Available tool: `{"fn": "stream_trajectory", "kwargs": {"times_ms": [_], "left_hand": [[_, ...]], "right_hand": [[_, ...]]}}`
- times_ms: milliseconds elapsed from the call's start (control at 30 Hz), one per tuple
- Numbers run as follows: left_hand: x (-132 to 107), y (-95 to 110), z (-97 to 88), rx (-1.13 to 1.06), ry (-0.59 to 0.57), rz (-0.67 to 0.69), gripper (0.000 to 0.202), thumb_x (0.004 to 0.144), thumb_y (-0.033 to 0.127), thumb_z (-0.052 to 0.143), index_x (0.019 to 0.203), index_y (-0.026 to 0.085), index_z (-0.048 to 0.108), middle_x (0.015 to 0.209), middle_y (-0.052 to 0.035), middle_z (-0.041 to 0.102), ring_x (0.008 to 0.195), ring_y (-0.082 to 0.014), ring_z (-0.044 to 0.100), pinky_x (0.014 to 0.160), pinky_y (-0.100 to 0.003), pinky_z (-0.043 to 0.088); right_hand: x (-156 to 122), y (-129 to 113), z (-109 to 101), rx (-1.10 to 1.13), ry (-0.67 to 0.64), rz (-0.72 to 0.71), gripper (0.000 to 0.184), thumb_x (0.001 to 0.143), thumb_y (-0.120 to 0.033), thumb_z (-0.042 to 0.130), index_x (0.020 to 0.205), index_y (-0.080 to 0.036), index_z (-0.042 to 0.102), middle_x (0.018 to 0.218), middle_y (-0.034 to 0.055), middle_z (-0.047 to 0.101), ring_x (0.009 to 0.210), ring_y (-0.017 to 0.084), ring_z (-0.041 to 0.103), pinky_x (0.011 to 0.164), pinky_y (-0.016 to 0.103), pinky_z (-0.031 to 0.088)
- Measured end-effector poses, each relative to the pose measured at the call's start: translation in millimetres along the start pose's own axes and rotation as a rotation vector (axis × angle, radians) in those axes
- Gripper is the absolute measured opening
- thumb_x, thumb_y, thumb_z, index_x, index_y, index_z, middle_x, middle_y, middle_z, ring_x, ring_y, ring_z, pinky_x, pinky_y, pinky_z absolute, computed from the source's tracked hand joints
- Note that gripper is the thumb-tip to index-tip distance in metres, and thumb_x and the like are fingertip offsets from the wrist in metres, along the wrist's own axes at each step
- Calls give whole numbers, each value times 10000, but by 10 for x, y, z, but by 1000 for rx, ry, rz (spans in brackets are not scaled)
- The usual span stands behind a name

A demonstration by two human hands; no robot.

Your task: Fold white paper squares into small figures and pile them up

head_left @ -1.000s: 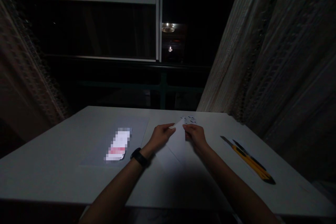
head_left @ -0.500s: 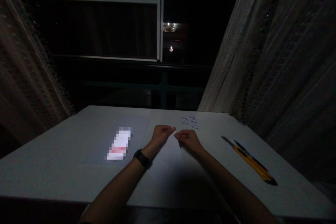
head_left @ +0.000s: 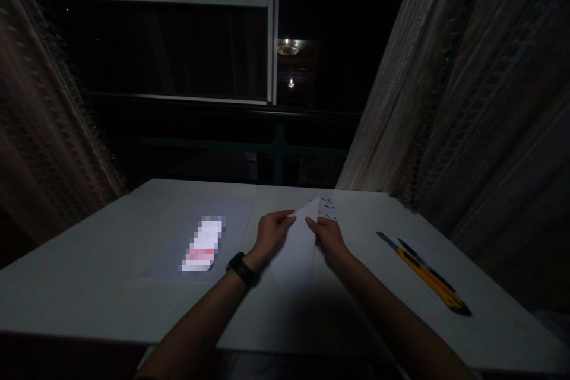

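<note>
Between my hands is a white sheet of paper, folded so that it runs to a point at its far end. My left hand grips its left edge, thumb on top. On the right edge, my right hand pinches the paper with the thumb over it. A dark watch is on my left wrist. Just beyond the paper's tip lie several small dark-marked pieces, partly covered by it; what they are is too dim to tell.
A lit phone, its screen blurred out, rests on a pale sheet at the left. To the right lie a yellow utility knife with its blade out and a dark pen. Curtains and a dark window stand behind the white table.
Both hands have moved apart from the paper's tip to its side edges. The pointed end has come into view and reaches over some of the small marked pieces.
</note>
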State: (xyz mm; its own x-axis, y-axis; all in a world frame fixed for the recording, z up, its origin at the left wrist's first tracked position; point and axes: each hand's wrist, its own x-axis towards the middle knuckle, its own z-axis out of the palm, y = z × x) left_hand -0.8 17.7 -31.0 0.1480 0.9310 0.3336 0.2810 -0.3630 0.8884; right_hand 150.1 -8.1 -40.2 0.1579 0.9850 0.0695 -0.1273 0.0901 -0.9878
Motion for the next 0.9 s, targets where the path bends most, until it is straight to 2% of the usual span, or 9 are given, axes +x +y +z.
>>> {"fn": "stream_trajectory", "kwargs": {"times_ms": [133, 267, 633, 800, 900], "left_hand": [[-16, 37, -4, 28, -17, 27, 293, 749, 333, 551, 972, 182, 665, 992, -80, 659, 926, -218, 600, 823, -311, 440], [-35, 91, -1, 1, -38, 43, 261, 760, 294, 539, 966, 196, 667, 995, -58, 660, 930, -210, 599, 838, -310, 439], [-24, 65, 8, 33, -70, 77, 293, 765, 331, 536, 992, 187, 655, 982, -74, 663, 904, -212, 602, 812, -310, 441], [-32, 94, 4, 65, -36, 66, 272, 759, 321, 546, 962, 187, 667, 970, -75, 667, 903, -211, 603, 813, -307, 437], [-35, 89, 1, 94, -1, 50, 264, 756, 328, 549, 955, 203, 671, 961, -66, 671, 895, -207, 607, 814, -302, 435]], "right_hand": [[-9, -26, 9, 94, -56, 120, 333, 521, -374, 739, 714, -117, 651, 654, 59, 672, 565, 182, 601, 521, 270, 448], [-38, -15, 21, 107, -120, 135, 362, 506, -333, 757, 776, -110, 663, 718, 79, 688, 625, 208, 623, 570, 290, 465], [-49, -3, 17, 112, -82, 103, 355, 509, -318, 755, 778, -101, 670, 708, 80, 688, 616, 207, 621, 608, 311, 459], [-58, -18, 38, 132, -83, 131, 342, 502, -306, 758, 763, -105, 667, 680, 67, 683, 609, 201, 621, 591, 301, 464], [-33, -34, 27, 151, -16, 154, 286, 521, -327, 748, 687, -116, 652, 639, 55, 670, 568, 183, 610, 538, 282, 471]]}}
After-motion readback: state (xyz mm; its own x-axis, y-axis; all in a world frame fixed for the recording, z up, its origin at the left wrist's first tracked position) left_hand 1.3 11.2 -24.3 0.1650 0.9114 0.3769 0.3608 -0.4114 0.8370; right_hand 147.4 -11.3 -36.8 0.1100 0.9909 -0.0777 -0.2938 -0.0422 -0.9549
